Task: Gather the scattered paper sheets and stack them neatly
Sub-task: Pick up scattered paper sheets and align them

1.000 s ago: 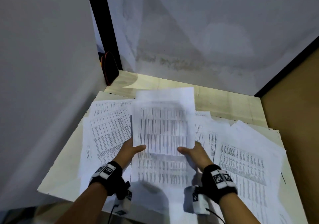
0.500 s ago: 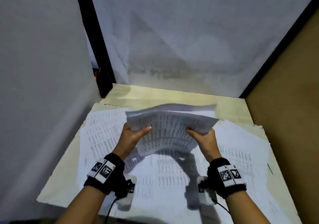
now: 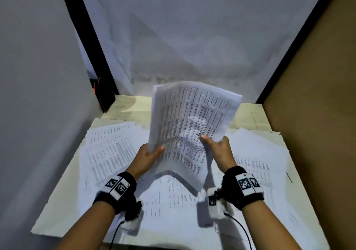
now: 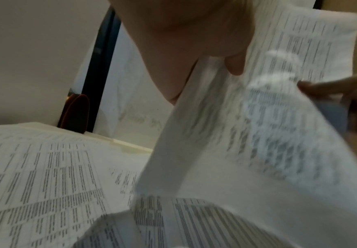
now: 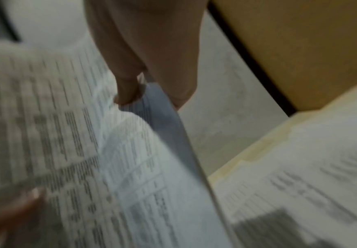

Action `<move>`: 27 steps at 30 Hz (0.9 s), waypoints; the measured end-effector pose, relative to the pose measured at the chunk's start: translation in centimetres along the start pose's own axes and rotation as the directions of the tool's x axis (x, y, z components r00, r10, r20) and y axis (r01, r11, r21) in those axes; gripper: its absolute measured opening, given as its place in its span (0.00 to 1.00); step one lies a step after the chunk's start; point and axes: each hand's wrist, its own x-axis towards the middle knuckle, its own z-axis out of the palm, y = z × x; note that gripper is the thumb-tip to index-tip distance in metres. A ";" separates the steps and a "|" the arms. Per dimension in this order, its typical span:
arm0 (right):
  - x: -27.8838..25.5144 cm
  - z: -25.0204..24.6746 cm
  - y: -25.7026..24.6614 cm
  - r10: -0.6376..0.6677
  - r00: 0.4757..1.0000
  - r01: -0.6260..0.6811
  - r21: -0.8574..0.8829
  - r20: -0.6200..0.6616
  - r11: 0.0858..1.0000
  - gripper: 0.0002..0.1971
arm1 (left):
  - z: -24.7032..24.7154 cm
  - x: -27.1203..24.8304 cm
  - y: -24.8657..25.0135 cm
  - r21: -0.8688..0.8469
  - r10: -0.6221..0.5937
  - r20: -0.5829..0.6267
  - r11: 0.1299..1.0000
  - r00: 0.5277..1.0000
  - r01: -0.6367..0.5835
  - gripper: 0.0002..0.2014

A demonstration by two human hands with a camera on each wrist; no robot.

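Observation:
A bundle of printed paper sheets (image 3: 189, 126) is held up above the table, tilted and bowed, its lower corner drooping. My left hand (image 3: 149, 156) pinches its left edge, thumb on the printed face; the same bundle (image 4: 268, 117) fills the left wrist view. My right hand (image 3: 216, 146) pinches the right edge, thumb on top, and the bundle (image 5: 88, 151) shows blurred in the right wrist view. More printed sheets (image 3: 109, 149) lie spread flat over the table below, overlapping one another, to the left, under the hands and to the right (image 3: 256, 165).
The pale table (image 3: 248, 111) is boxed in by a white panel (image 3: 38, 95) on the left, a white back wall and a brown board (image 3: 317, 105) on the right. A dark object with an orange rim (image 3: 103, 93) stands in the back-left corner.
Both hands lifted the bundle off the table, swung it from upright to flat and now to a raised tilt leaning right. The hands have moved farther from me.

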 end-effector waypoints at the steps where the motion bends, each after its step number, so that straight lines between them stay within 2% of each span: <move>1: 0.2 -0.8 0.0 0.002 1.000 -0.002 0.016 0.014 1.000 0.16 | 0.2 0.0 -0.2 0.025 -0.008 -0.003 1.000 1.000 0.008 0.13; 2: 0.2 -1.7 -0.1 0.015 0.999 -0.016 0.026 0.046 1.000 0.11 | 0.4 0.0 -0.6 0.044 -0.027 -0.016 0.999 0.999 0.028 0.13; 3: 0.6 -3.1 0.9 0.058 0.996 -0.060 0.036 0.071 0.998 0.12 | 0.7 0.3 -1.1 0.055 -0.041 -0.026 0.998 0.999 0.042 0.12; 4: 1.0 -4.7 2.3 0.123 0.990 -0.126 0.035 0.066 0.991 0.17 | 0.8 0.4 -1.9 0.069 -0.064 -0.036 0.995 0.997 0.066 0.10; 6: 1.9 -8.9 6.8 0.271 0.958 -0.277 -0.057 -0.098 0.959 0.23 | 1.0 1.0 -3.9 0.103 -0.122 -0.059 0.987 0.991 0.127 0.13; 8: 1.7 -14.0 11.1 0.396 0.862 -0.466 -0.185 -0.318 0.865 0.27 | 1.1 1.4 -5.8 0.149 -0.166 -0.074 0.973 0.983 0.175 0.15; 11: 0.4 -19.6 15.3 0.532 0.661 -0.721 -0.250 -0.529 0.647 0.34 | 1.4 1.2 -7.9 0.237 -0.209 -0.062 0.947 0.976 0.218 0.19; 12: 0.0 -20.4 15.8 0.546 0.623 -0.752 -0.238 -0.560 0.615 0.36 | 1.7 1.1 -8.6 0.240 -0.235 -0.063 0.940 0.970 0.244 0.19; 13: -0.3 -20.5 16.1 0.556 0.615 -0.755 -0.214 -0.559 0.620 0.37 | 2.0 1.0 -9.3 0.235 -0.265 -0.062 0.933 0.962 0.272 0.18; 16: -0.3 -19.0 16.6 0.574 0.662 -0.694 -0.105 -0.482 0.712 0.37 | 3.0 0.7 -10.2 0.179 -0.357 -0.066 0.914 0.932 0.363 0.15; 18: 0.0 -18.0 16.9 0.590 0.690 -0.667 -0.053 -0.419 0.743 0.36 | 3.5 0.8 -10.3 0.167 -0.375 -0.064 0.909 0.925 0.381 0.14; 21: 0.5 -17.3 17.5 0.532 0.753 -0.589 -0.035 -0.387 0.807 0.27 | 3.8 1.1 -10.2 0.152 -0.374 -0.064 0.913 0.925 0.379 0.12; 24: 0.4 -17.2 17.1 0.490 0.796 -0.559 -0.125 -0.355 0.819 0.20 | 4.0 1.2 -10.1 0.135 -0.390 -0.069 0.908 0.918 0.396 0.13; 27: 0.5 -18.2 15.8 0.385 0.825 -0.509 -0.249 -0.413 0.824 0.16 | 3.9 1.0 -10.1 0.142 -0.381 -0.071 0.911 0.922 0.388 0.14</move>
